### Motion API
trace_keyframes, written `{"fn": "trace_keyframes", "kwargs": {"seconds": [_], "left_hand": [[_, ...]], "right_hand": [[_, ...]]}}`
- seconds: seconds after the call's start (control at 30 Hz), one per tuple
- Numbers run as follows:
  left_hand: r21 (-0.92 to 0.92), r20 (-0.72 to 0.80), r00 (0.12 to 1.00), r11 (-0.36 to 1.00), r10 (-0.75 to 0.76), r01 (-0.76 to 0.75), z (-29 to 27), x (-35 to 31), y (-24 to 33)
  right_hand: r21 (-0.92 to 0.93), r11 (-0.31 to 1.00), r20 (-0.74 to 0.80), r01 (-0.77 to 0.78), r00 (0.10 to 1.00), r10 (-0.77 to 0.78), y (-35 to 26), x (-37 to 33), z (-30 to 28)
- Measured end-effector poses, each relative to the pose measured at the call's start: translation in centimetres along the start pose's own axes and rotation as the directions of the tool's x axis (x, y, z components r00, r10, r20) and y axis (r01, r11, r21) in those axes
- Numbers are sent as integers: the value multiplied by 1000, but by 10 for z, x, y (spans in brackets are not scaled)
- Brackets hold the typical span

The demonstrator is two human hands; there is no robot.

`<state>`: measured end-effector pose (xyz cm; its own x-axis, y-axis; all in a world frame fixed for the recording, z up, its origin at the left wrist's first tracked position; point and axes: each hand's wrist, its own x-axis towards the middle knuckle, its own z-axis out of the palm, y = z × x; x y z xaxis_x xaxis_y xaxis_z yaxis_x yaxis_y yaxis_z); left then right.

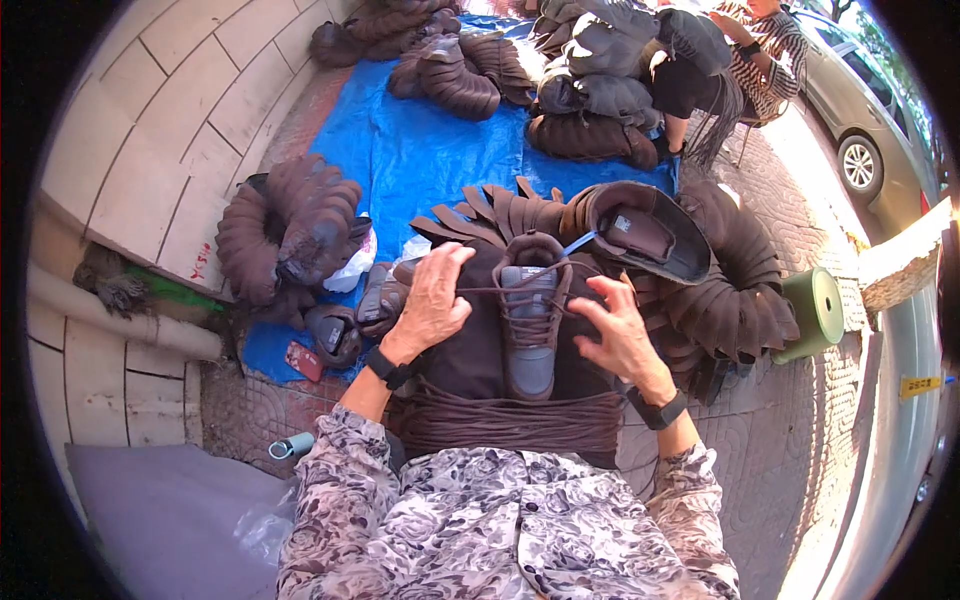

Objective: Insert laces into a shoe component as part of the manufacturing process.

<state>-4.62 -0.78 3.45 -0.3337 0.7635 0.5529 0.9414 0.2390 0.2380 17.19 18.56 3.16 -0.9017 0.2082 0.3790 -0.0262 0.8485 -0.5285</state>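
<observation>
A brown and grey lace-up shoe upper (530, 350) lies on dark cloth (468, 345) over my lap, its toe toward me. Brown shoelace (528, 318) crisscrosses its front, and loose ends stretch out to both sides. My left hand (437, 300), left of the shoe, pinches one lace end. On the other side my right hand (618, 335) has curled fingers with the other lace end at them. A thick bundle of brown laces (510, 425) lies across my lap, nearest my body. Just beyond the shoe, a thin blue strip (580, 242) touches another upper (640, 225).
Nested stacks of brown uppers (290, 230) sit on a blue tarp (390, 130), with more at right (735, 290). A green roll (812, 315) stands by a tree trunk (905, 255). A red phone-like object (304, 361) lies at left. Another person (775, 60) sits at far right.
</observation>
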Motion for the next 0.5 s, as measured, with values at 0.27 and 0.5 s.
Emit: {"fn": "trace_keyframes", "kwargs": {"seconds": [0.27, 0.5], "left_hand": [[-608, 351, 897, 663, -268, 436, 18, 9, 10], [-904, 425, 760, -182, -491, 388, -22, -23, -62]], "right_hand": [[458, 863, 4, -211, 972, 235, 13, 18, 16], [582, 746, 40, -323, 928, 371, 20, 28, 18]]}}
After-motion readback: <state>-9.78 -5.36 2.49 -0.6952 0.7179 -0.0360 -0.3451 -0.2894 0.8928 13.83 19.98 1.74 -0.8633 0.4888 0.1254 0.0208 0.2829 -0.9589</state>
